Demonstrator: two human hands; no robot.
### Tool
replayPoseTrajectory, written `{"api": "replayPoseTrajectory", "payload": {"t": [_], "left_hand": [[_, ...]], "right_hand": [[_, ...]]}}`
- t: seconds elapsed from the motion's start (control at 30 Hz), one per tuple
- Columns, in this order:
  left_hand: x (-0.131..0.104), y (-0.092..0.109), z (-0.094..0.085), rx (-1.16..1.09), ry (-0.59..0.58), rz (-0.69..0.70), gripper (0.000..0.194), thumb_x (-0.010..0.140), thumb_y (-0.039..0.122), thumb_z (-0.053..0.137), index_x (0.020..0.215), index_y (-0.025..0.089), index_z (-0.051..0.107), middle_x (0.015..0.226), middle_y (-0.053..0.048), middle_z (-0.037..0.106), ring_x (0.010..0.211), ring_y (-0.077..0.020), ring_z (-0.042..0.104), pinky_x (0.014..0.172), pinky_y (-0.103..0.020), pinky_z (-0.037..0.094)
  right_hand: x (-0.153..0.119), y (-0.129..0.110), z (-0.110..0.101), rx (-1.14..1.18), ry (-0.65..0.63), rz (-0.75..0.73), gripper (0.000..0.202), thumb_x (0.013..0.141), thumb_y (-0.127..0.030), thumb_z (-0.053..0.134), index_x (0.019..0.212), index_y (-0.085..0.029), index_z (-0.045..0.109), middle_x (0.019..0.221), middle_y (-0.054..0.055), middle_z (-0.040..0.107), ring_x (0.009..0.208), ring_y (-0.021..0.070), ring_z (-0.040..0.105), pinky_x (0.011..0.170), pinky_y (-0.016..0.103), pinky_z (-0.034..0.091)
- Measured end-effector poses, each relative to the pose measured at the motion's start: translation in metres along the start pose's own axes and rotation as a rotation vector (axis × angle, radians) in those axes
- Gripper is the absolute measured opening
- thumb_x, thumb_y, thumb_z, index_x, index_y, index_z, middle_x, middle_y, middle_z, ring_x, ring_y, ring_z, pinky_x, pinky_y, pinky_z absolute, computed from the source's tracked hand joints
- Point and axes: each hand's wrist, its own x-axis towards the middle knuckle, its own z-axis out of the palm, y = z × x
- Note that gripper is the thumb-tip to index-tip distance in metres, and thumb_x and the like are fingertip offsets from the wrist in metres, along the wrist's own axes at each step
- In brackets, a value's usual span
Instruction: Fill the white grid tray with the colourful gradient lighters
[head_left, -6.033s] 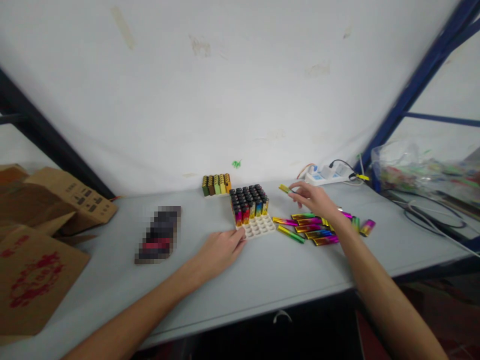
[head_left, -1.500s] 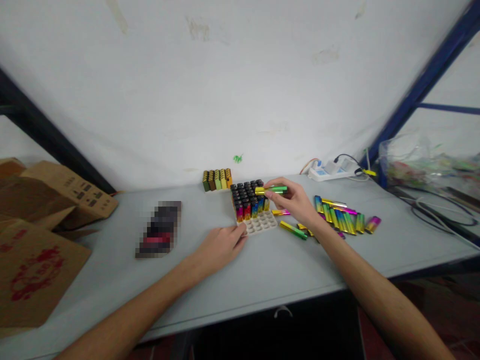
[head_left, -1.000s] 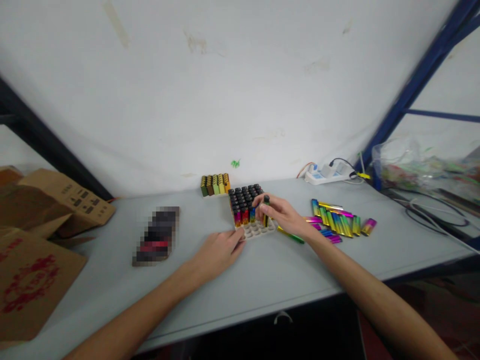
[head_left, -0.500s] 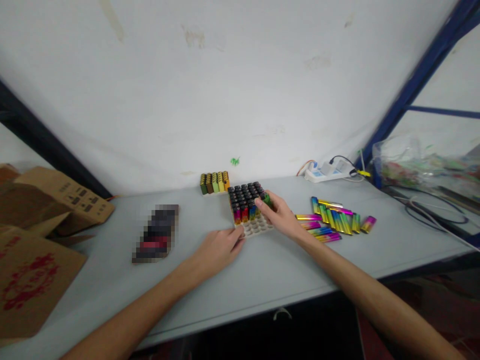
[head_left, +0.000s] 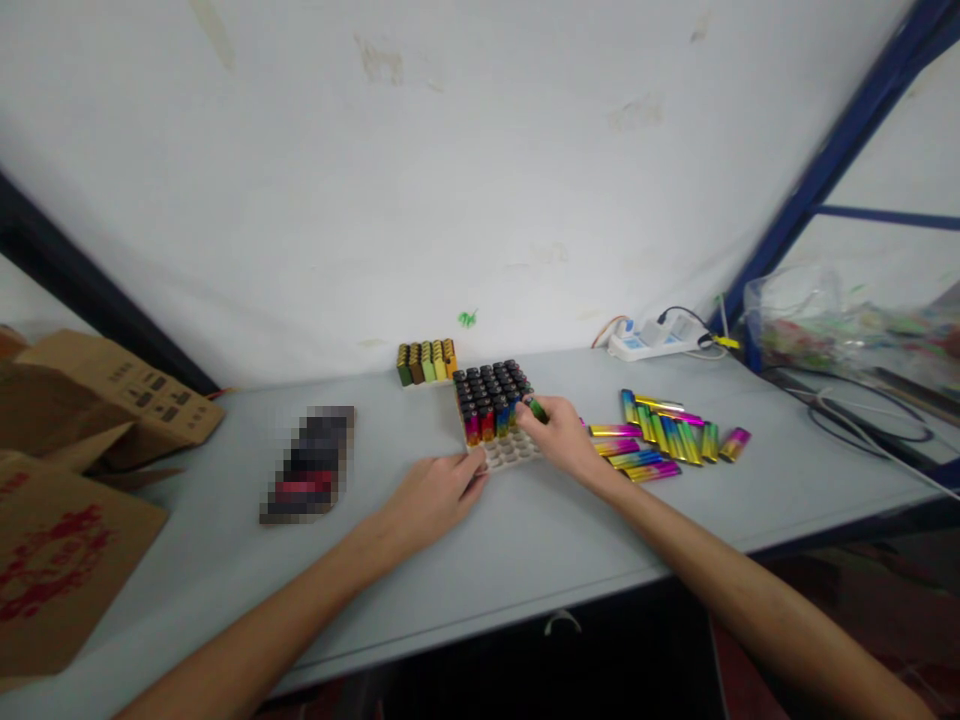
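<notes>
A white tray with round holes lies on the table, its back rows filled with upright black-topped lighters in shiny colours. The front rows of holes are bare. My left hand pinches the tray's near left corner between thumb and fingers. Over the tray's right side, my right hand is closed around a green lighter, whose lower part is hidden by the hand. Several loose rainbow-coloured lighters lie on their sides to the right of that hand.
A smaller block of green, brown and yellow lighters stands by the wall. A pixelated flat item and cardboard boxes are at left. At the back right are a power strip, cables and plastic bags.
My right hand has shifted slightly at the tray's right side, with the green lighter still in its fingers. My left hand stays on the tray corner. The view has moved a little.
</notes>
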Motion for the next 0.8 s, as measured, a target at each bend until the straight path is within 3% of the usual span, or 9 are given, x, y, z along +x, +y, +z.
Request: {"api": "replayPoseTrajectory", "payload": {"t": [0.37,0.47,0.57,0.73,0.8], "left_hand": [[0.0,0.0,0.001,0.008,0.012,0.009,0.017,0.106,0.03,0.048,0.109,0.021,0.062,0.092,-0.005,0.076,0.082,-0.0248,0.075,0.073,-0.031,0.052],[0.0,0.0,0.0,0.012,0.005,0.006,0.016,0.106,0.029,0.048,0.108,0.021,0.062,0.091,-0.005,0.076,0.082,-0.0248,0.075,0.074,-0.031,0.052],[0.0,0.0,0.001,0.018,0.0,0.001,0.017,0.106,0.03,0.048,0.109,0.021,0.061,0.091,-0.005,0.076,0.083,-0.0248,0.075,0.074,-0.031,0.052],[-0.001,-0.001,0.002,0.013,0.001,0.003,0.017,0.106,0.031,0.048,0.109,0.021,0.061,0.093,-0.006,0.076,0.083,-0.0241,0.074,0.075,-0.031,0.053],[-0.001,-0.002,0.003,0.009,0.006,0.008,0.017,0.106,0.031,0.047,0.109,0.021,0.061,0.095,-0.006,0.076,0.084,-0.0236,0.074,0.075,-0.03,0.052]], "right_hand": [[0.0,0.002,-0.001,0.017,-0.03,-0.02,0.043,0.094,-0.053,0.05,0.066,-0.021,0.042,0.064,-0.004,0.038,0.062,0.0116,0.035,0.057,0.026,0.024],[0.0,-0.002,-0.01,0.012,-0.058,-0.062,0.039,0.096,-0.058,0.054,0.088,-0.019,0.056,0.074,-0.003,0.052,0.068,0.0137,0.046,0.063,0.025,0.034],[0.003,-0.003,-0.025,-0.032,-0.088,-0.11,0.035,0.103,-0.052,0.046,0.107,-0.019,0.056,0.08,-0.002,0.059,0.072,0.0156,0.053,0.069,0.027,0.039],[0.008,-0.003,-0.047,-0.138,-0.154,-0.336,0.033,0.105,-0.045,0.048,0.09,-0.019,0.063,0.091,0.005,0.064,0.087,0.0186,0.06,0.08,0.029,0.043],[0.009,-0.002,-0.051,-0.226,-0.136,-0.355,0.038,0.104,-0.046,0.051,0.079,-0.019,0.061,0.084,0.005,0.062,0.081,0.018,0.058,0.076,0.028,0.041]]}}
